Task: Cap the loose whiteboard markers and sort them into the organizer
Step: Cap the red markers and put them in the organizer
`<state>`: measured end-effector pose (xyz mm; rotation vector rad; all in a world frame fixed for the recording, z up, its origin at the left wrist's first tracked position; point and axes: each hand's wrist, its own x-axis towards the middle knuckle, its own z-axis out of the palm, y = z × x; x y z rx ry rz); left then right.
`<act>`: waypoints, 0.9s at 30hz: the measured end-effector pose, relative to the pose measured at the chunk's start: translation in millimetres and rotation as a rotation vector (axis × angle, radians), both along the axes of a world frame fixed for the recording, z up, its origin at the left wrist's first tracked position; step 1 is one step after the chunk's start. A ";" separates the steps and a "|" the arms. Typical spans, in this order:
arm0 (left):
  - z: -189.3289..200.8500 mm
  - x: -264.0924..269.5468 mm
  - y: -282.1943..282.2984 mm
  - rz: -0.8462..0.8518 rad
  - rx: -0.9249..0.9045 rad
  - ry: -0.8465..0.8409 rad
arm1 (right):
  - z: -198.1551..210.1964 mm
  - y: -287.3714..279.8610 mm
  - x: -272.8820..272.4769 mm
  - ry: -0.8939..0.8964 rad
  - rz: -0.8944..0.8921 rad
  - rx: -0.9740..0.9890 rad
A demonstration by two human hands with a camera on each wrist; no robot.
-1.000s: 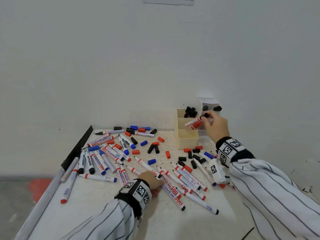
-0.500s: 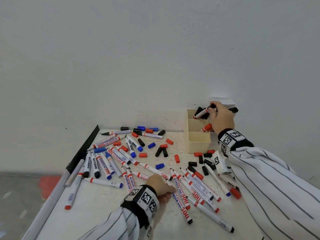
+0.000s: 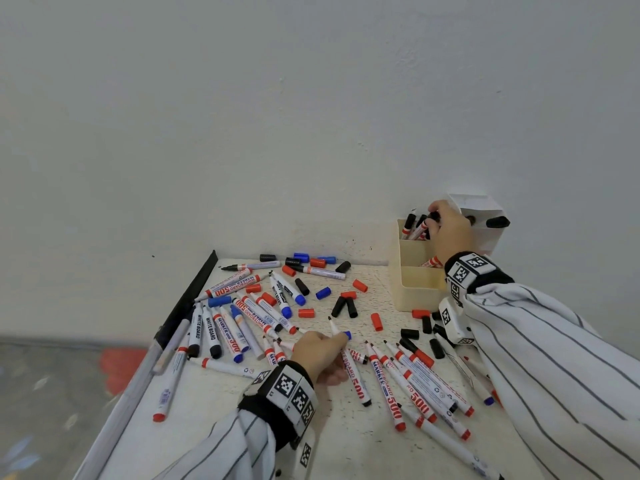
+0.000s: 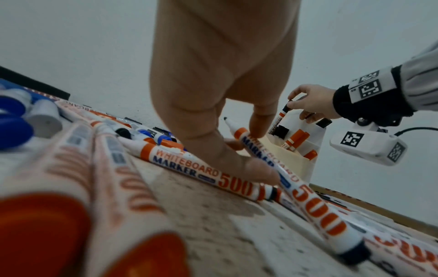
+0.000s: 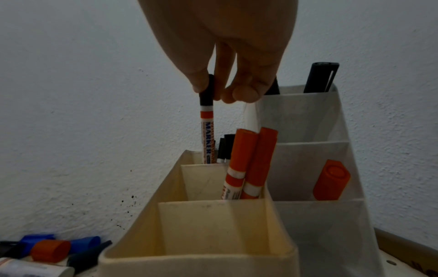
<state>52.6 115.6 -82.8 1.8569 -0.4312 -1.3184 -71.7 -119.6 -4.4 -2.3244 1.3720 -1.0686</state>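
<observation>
My right hand (image 3: 448, 228) pinches the black cap of a capped whiteboard marker (image 5: 207, 131), which stands upright with its lower end inside the far compartment of the cream organizer (image 3: 414, 294). Two red-capped markers (image 5: 249, 165) lean in the middle compartment; the near one holds nothing I can see. My left hand (image 3: 323, 353) grips an uncapped black-tipped marker (image 4: 267, 161) near the table's middle and tilts its tip up off the surface. Several uncapped markers (image 3: 412, 386) and loose red, blue and black caps (image 3: 346, 306) lie scattered around.
A white organizer (image 3: 479, 220) with a black-capped pen stands beside the cream one against the wall. The table (image 3: 221, 420) has a black strip along its left edge, with floor beyond. A row of capped markers (image 3: 221, 330) lies at the left.
My right hand carried the black-capped marker from above the middle compartment to the far one and stood it upright. My left hand closed on an uncapped marker and raised its tip.
</observation>
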 end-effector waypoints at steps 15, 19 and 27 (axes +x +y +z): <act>4.9 31.2 9.3 0.132 -0.149 -0.061 | -9.1 -2.5 16.4 0.512 -0.098 0.078; 5.6 33.9 6.5 0.140 -0.149 -0.094 | -8.5 6.2 20.4 0.198 0.061 -0.081; 0.1 35.8 0.2 0.150 -0.143 -0.194 | -17.2 35.7 7.6 0.432 0.526 0.579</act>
